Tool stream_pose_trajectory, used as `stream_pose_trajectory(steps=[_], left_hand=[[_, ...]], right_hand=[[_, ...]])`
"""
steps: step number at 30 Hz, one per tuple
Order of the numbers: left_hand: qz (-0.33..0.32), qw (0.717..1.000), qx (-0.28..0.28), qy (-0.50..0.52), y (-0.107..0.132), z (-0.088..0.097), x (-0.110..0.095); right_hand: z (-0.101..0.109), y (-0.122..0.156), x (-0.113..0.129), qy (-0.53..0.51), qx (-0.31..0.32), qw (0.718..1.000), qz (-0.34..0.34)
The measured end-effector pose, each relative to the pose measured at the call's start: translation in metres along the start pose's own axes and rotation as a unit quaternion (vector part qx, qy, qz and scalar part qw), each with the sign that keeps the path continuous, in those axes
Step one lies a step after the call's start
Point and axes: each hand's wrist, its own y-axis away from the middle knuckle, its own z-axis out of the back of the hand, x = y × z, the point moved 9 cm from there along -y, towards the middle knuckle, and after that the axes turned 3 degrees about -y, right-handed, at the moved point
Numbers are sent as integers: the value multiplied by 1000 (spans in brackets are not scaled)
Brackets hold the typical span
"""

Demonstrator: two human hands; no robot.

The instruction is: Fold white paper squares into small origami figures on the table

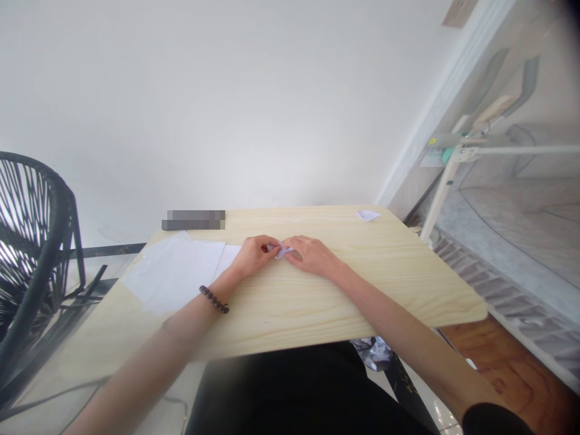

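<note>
Between my two hands, just above the middle of the table (281,314), is a small folded piece of white paper (283,249). My left hand (254,255), with a dark beaded bracelet on its wrist, pinches the paper's left side. From the right, my right hand (312,255) grips the other side with thumb and fingers. The exact shape of the folds is partly covered by my fingers. Loose white sheets (176,272) lie overlapping to the left of my left hand.
A small folded white paper piece (368,215) lies at the table's back right. At the back left sits a dark, pixelated oblong object (194,220). A dark woven chair (58,199) stands at the left; a white metal frame (441,199) rises beyond the right edge.
</note>
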Motion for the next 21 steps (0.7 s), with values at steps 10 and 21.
stream_pose_trajectory(steps=[10, 21], left_hand=[[-11, 1000, -8, 17, -1, 2, 0], [47, 989, 6, 137, -2, 0, 14]], right_hand=[[-2, 1, 2, 25, -4, 999, 26], [4, 2, -15, -52, -54, 997, -27]])
